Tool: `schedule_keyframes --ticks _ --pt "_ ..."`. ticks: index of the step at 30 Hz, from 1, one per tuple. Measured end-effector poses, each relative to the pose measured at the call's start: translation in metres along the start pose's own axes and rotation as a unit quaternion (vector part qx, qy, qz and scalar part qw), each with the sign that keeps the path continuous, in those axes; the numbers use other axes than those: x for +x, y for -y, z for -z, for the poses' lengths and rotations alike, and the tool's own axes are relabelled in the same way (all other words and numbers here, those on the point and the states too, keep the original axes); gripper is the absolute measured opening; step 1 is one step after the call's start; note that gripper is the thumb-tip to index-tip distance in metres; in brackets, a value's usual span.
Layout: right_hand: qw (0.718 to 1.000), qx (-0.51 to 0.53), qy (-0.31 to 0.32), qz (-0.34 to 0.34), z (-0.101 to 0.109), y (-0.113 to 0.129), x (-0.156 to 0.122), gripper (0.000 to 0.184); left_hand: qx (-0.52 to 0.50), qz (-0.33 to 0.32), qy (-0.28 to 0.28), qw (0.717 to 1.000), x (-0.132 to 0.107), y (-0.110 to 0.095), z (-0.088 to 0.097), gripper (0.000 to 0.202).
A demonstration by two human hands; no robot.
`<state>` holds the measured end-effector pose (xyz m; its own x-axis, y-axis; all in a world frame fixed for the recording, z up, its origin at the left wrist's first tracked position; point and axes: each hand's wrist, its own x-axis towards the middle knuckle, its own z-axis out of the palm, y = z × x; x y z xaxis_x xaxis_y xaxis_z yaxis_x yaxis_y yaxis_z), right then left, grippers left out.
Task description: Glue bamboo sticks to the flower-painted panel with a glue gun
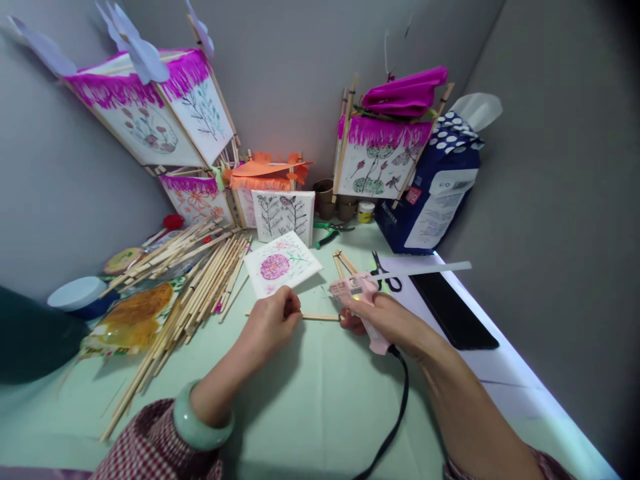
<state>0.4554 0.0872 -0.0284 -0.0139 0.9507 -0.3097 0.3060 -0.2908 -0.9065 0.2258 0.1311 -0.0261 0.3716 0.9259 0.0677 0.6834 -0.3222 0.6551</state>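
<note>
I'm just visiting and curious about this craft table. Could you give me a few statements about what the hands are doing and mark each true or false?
1. The right hand holds a pink glue gun with a black cord. True.
2. The left hand grips a pair of scissors. False: it pinches a thin wooden stick; the scissors lie on the table beyond the glue gun.
3. A pile of wooden sticks lies to the left of the hands. True.
4. The left wrist is bare. False: it wears a pale green bangle.
</note>
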Motion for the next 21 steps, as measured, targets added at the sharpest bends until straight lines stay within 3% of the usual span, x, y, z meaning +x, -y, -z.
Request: schedule_keyframes --ticks 4,9,14,17,21 --pt "1.0 -0.005 0.006 0.003 0.0 0.0 0.0 0.031 0.021 -0.033 0.0 0.999 -0.007 0.009 0.001 0.021" --pt "1.0 -0.006 0.015 0.003 -0.001 0.001 0.001 0.035 0.14 -0.138 0.064 0.978 -0.004 -0.002 -0.023 0.023" --pt "0.999 -0.031 0.016 0.001 0.0 0.001 0.002 0.037 0.252 -0.131 0.081 0.955 0.003 -0.015 -0.045 0.027" --pt "1.0 -0.025 0.015 -0.009 0.0 0.001 0.003 0.04 0.26 -0.123 0.087 0.954 -0.001 -0.014 -0.04 0.025" --pt "1.0 -0.012 -0.006 -0.025 0.003 0.008 -0.002 0.04 0.177 -0.079 0.072 0.978 -0.016 -0.002 -0.009 0.015"
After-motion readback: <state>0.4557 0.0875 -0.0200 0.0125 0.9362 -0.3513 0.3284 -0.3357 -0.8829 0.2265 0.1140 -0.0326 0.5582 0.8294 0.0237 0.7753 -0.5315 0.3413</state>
